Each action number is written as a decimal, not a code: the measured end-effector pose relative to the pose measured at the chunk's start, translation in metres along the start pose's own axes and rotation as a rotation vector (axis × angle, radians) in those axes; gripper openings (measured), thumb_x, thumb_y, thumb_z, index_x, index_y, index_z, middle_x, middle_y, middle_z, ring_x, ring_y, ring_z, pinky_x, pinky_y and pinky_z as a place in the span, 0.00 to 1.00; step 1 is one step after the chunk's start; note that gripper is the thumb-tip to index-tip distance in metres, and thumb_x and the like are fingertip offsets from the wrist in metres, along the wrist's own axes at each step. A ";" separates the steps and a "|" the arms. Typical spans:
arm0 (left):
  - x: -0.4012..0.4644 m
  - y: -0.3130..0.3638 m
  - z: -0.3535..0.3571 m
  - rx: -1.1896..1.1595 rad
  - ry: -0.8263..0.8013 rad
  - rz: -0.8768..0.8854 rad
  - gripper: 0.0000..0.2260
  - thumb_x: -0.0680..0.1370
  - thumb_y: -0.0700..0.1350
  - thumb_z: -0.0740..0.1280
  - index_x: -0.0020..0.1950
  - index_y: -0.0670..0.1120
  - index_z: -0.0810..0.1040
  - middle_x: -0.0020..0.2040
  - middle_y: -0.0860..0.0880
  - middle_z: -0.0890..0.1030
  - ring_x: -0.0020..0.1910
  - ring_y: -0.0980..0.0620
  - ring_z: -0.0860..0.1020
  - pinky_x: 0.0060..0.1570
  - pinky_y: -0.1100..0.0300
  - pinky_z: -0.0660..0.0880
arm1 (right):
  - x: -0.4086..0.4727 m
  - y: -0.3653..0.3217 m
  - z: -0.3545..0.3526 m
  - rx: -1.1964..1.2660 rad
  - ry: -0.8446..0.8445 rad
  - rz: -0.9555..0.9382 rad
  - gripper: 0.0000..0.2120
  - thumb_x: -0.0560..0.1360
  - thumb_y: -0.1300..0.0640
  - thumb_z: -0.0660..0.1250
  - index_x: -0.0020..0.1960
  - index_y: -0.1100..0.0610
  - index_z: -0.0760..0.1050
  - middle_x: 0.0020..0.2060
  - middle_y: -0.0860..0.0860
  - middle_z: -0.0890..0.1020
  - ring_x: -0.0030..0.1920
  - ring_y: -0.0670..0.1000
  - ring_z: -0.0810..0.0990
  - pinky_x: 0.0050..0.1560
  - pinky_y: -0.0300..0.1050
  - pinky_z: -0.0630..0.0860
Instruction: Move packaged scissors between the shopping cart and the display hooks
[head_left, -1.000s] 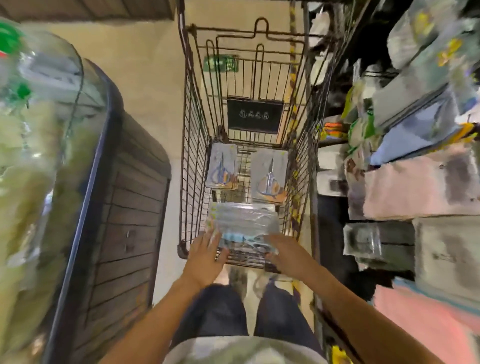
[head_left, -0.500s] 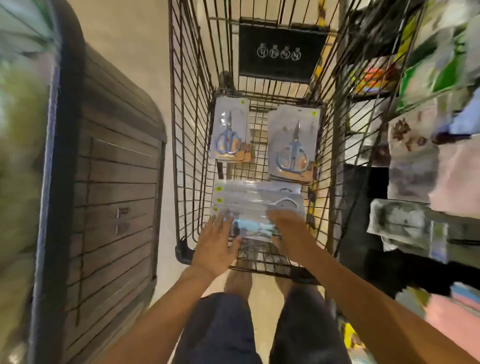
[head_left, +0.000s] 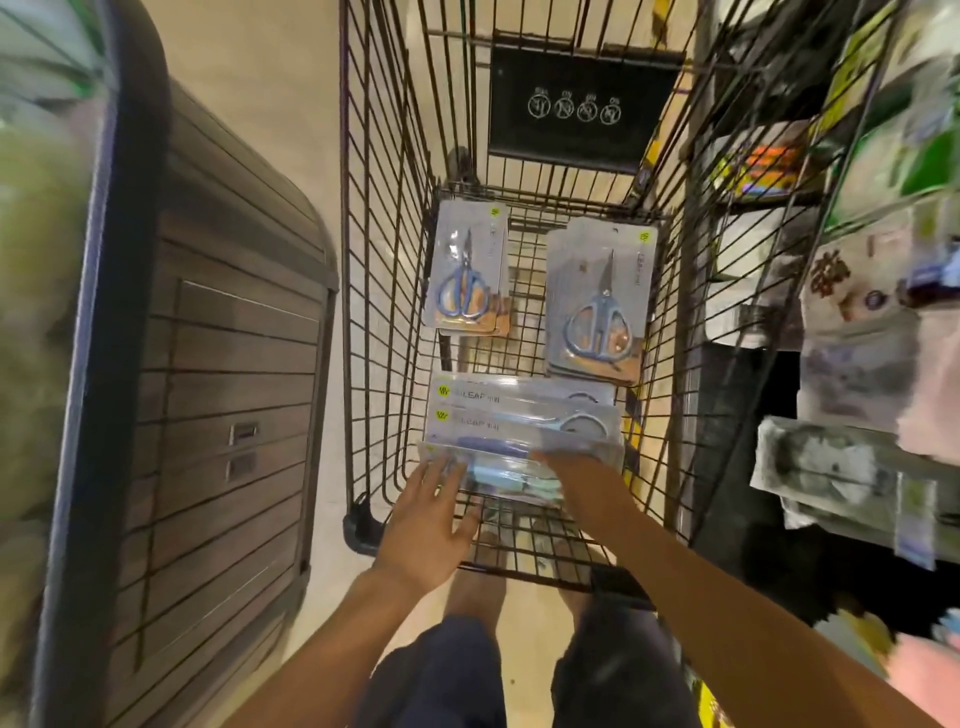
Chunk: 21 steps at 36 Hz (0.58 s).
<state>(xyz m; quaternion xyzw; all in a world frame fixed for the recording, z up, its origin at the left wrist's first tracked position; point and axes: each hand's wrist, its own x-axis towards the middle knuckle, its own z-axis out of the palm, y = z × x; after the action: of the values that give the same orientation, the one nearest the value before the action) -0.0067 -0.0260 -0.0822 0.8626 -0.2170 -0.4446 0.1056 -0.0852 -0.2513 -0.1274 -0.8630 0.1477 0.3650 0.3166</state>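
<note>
Both hands have reached deeper into the shopping cart (head_left: 384, 291); the left hand (head_left: 423, 525), fingers spread, and the right hand (head_left: 582, 480) now rest on the nearest scissors packs (head_left: 519, 441) at lower center, seemingly ready to lift them.

Bare forearms without sleeves, dark navy shorts (head_left: 524, 680) over the knees, feet apparently bare
</note>
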 end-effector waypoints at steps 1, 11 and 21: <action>-0.001 -0.001 0.001 -0.010 0.001 0.001 0.31 0.84 0.57 0.58 0.83 0.52 0.50 0.83 0.51 0.50 0.82 0.48 0.46 0.81 0.49 0.50 | 0.000 -0.001 -0.002 0.086 -0.021 0.030 0.21 0.82 0.58 0.62 0.74 0.49 0.71 0.65 0.51 0.79 0.63 0.52 0.78 0.57 0.30 0.72; -0.024 0.029 -0.057 -0.349 0.109 0.058 0.26 0.83 0.47 0.64 0.79 0.53 0.58 0.80 0.48 0.61 0.81 0.49 0.55 0.77 0.62 0.48 | -0.072 -0.028 -0.063 0.588 0.360 -0.022 0.28 0.78 0.36 0.59 0.74 0.47 0.69 0.65 0.46 0.76 0.59 0.42 0.79 0.60 0.37 0.77; -0.060 0.063 -0.128 -0.737 0.132 0.057 0.32 0.78 0.54 0.71 0.78 0.58 0.62 0.71 0.54 0.75 0.69 0.53 0.76 0.67 0.51 0.75 | -0.119 -0.078 -0.102 1.099 0.315 -0.021 0.32 0.76 0.70 0.69 0.77 0.56 0.64 0.66 0.54 0.76 0.50 0.37 0.83 0.46 0.32 0.80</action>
<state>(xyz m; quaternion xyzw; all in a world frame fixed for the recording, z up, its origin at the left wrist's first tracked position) 0.0491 -0.0552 0.0592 0.7870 -0.0590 -0.4334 0.4351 -0.0750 -0.2561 0.0468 -0.6169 0.3528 0.0982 0.6966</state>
